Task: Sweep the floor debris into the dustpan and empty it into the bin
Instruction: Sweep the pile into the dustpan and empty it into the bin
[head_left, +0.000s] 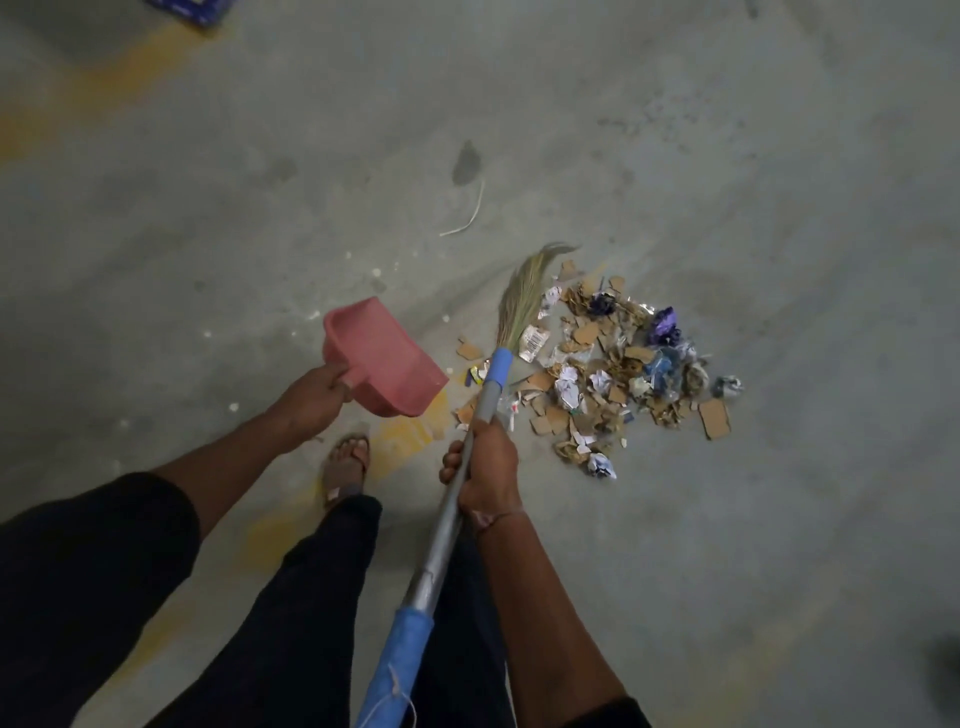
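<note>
At five o'clock my right hand (485, 470) grips the broom (467, 441) pole; at nine my left hand (311, 395) holds the pink dustpan (382, 358). Debris (613, 364), cardboard scraps and crumpled paper, lies at three o'clock beside the bristles, a barcoded wrapper unreadable, on grey concrete floor (675, 156).

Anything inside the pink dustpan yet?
The visible inside of the pink dustpan, gripped by the left hand, looks empty. Its deepest corner near the handle is shadowed, so unclear there. The debris pile lies on the floor beside the broom.
</note>
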